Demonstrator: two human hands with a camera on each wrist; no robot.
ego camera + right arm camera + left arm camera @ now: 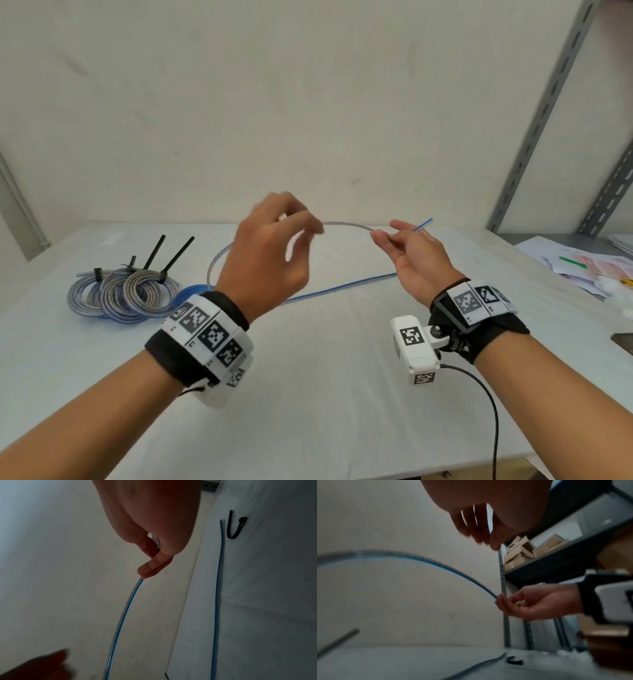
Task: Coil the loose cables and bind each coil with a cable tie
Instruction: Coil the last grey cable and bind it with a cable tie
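Note:
A thin blue-and-clear cable (346,224) arcs in the air between my hands, then loops down onto the white table (308,394). My right hand (380,234) pinches it near its free end, which sticks out to the right. The right wrist view shows the cable (123,615) leaving the pinching fingertips (145,573). My left hand (308,240) is raised and blurred, fingers loosely curled in front of the arc. In the left wrist view its fingers (488,542) hang above the cable (436,563) without touching it. A loose black cable tie (235,526) lies on the table.
Several bound coils (120,294) with black ties lie at the left, and a small blue coil (195,291) sits partly behind my left wrist. Papers (582,267) lie at the right edge. A metal shelf frame (548,102) stands at the right.

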